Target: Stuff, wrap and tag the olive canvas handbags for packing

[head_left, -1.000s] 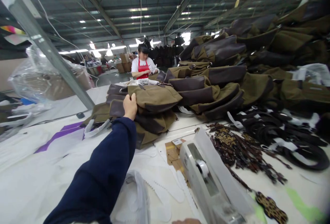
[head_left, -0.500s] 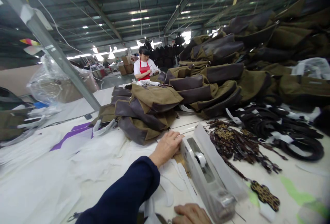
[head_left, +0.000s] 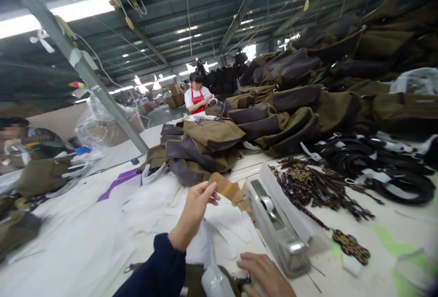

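My left hand [head_left: 193, 212] is raised over the white sheets, thumb and fingers pinched at the left end of a brown card tag [head_left: 220, 182]. More brown and yellow card [head_left: 241, 196] lies beyond it, against a grey tape dispenser [head_left: 277, 228]. At the bottom edge, my right hand [head_left: 265, 274] curls its fingers over the metal fittings at the side of an olive bag [head_left: 195, 281]; its thumb is hidden. A strap wrapped in white material [head_left: 216, 281] crosses that bag, which is partly cut off by the frame.
Olive and dark brown bags [head_left: 212, 135] are piled ahead and to the right. Braided tassels [head_left: 308, 187], coiled black straps [head_left: 386, 174] and a leopard-print charm [head_left: 352, 247] lie to the right. A slanted metal post [head_left: 112, 110] stands left. A person in a red apron [head_left: 197, 98] stands beyond; another person sits far left.
My left hand has drawn back left from beside the dispenser, uncovering the brown card. My right hand has come further into view along with the bag. The view has tilted and turned left.
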`<state>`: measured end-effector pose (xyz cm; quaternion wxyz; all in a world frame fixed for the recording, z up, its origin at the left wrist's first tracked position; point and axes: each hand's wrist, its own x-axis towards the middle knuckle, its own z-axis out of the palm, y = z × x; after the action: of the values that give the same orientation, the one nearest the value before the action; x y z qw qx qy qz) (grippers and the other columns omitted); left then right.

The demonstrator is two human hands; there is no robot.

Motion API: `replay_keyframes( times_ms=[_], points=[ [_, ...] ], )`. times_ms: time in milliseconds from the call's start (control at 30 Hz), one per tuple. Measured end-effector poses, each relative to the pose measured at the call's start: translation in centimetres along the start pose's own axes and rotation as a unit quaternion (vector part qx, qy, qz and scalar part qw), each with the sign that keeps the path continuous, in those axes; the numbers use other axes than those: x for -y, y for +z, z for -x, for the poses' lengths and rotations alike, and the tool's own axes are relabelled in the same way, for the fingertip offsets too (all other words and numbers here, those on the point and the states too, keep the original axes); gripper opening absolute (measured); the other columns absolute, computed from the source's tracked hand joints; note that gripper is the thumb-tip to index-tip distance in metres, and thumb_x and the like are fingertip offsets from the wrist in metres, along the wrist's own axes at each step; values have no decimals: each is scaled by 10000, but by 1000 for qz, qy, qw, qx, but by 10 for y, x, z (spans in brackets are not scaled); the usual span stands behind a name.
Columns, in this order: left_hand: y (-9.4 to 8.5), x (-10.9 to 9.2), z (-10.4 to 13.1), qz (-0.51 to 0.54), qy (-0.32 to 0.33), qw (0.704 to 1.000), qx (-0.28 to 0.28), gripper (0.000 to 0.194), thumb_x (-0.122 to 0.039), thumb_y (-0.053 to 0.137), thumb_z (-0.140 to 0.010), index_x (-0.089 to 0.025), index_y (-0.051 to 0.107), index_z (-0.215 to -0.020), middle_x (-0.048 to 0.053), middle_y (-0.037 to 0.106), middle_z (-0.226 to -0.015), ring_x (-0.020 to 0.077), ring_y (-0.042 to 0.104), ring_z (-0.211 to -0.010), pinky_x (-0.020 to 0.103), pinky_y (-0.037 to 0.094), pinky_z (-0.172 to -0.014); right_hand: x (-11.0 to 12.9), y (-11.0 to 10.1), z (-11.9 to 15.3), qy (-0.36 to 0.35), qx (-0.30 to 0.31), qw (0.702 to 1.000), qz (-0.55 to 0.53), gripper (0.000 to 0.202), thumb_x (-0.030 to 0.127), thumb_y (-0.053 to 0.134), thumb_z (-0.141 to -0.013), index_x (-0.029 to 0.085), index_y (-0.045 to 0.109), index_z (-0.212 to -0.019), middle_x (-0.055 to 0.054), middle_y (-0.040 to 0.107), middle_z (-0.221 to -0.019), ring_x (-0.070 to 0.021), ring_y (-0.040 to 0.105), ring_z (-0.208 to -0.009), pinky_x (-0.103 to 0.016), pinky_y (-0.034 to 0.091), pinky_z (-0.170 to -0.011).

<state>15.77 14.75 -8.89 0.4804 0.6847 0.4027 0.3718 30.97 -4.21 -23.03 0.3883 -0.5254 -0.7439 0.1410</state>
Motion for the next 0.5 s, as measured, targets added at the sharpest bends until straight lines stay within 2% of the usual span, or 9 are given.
replay_keyframes(
  times_ms=[133, 233, 367, 500],
  points=[
    [-7, -10, 73, 71, -75, 995, 4, 382, -514, 629, -852, -145, 715, -799, 44, 643, -652, 149, 570, -600, 248, 484, -576, 38, -45, -22, 118, -98, 981, -114, 257, 347, 536, -970, 258, 665, -1174, -66, 689, -1150, -192, 671, -937, -267, 565, -772],
    [-6, -14, 112, 79, -104, 991, 16, 376, -523, 644, -842, -158, 727, -811, 38, 637, -638, 146, 542, -573, 248, 454, -556, 67, -69, -53, 122, -139, 970, -161, 271, 405, 547, -965, 244, 703, -1119, -67, 687, -1097, -194, 641, -896, -283, 535, -735],
    [-7, -20, 144, 56, -91, 994, 39, 385, -544, 624, -850, -183, 700, -741, 29, 626, -587, 142, 509, -500, 258, 404, -511, 94, -69, -89, 83, -111, 970, -201, 267, 402, 596, -937, 228, 742, -1078, -62, 685, -980, -183, 608, -826, -290, 485, -691],
    [-14, -26, 165, 34, -82, 995, 44, 390, -532, 601, -877, -185, 681, -719, 15, 607, -562, 125, 489, -467, 249, 370, -491, 118, -53, -101, 52, -102, 965, -237, 221, 362, 598, -939, 241, 780, -972, -48, 668, -900, -186, 595, -864, -310, 468, -787]
  ],
)
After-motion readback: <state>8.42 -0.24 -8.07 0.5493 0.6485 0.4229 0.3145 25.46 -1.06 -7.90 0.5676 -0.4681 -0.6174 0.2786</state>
